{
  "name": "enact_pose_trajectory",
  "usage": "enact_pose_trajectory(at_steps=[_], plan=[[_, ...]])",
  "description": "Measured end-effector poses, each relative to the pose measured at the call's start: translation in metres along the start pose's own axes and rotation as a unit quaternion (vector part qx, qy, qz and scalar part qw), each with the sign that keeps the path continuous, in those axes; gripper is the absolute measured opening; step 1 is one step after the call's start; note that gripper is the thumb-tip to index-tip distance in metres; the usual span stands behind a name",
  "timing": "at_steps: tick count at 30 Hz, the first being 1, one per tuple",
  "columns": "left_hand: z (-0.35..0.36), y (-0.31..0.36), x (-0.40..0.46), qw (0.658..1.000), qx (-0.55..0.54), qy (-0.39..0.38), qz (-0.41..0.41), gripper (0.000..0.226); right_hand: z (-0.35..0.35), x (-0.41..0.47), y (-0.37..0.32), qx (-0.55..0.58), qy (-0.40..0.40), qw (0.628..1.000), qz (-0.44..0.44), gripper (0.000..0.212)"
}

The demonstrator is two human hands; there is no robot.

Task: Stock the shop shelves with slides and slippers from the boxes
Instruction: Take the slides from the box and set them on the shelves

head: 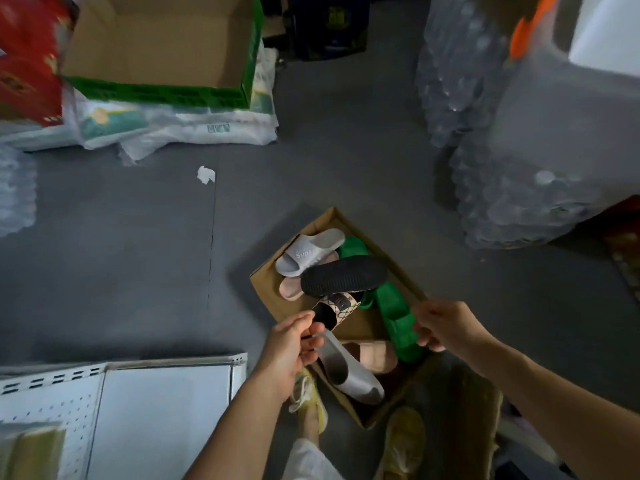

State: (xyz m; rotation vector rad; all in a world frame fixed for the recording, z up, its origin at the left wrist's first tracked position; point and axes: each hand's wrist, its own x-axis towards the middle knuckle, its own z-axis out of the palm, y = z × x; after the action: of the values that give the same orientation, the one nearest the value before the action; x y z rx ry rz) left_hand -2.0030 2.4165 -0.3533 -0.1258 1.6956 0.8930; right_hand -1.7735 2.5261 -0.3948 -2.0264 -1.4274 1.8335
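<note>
Standing over the box on the floor, a patterned slide is pinched by the left hand and a green slide by the right hand, apparently for lifting toward the near-left shelf.

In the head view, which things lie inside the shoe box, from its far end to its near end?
White slide → black slide, sole up → patterned slide, gripped by the left hand → grey slide.
</note>
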Motion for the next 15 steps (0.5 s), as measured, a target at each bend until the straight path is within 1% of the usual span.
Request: enact_pose_trajectory(at_steps=[6,11,15], plan=[[0.001,-0.015,0.135,0.997,0.039,-0.003,-0.071,0.013,0.048,0.102,0.038,0.037,0.009,0.997,0.07,0.012],[0.007,-0.032,0.242,0.993,0.087,-0.004,-0.073,0.01,0.086,0.187,0.078,0.034,0.022,0.992,0.12,0.011],[0.011,-0.05,0.302,0.99,0.118,0.004,-0.082,0.011,0.11,0.23,0.107,0.002,0.008,0.992,0.126,0.014]])
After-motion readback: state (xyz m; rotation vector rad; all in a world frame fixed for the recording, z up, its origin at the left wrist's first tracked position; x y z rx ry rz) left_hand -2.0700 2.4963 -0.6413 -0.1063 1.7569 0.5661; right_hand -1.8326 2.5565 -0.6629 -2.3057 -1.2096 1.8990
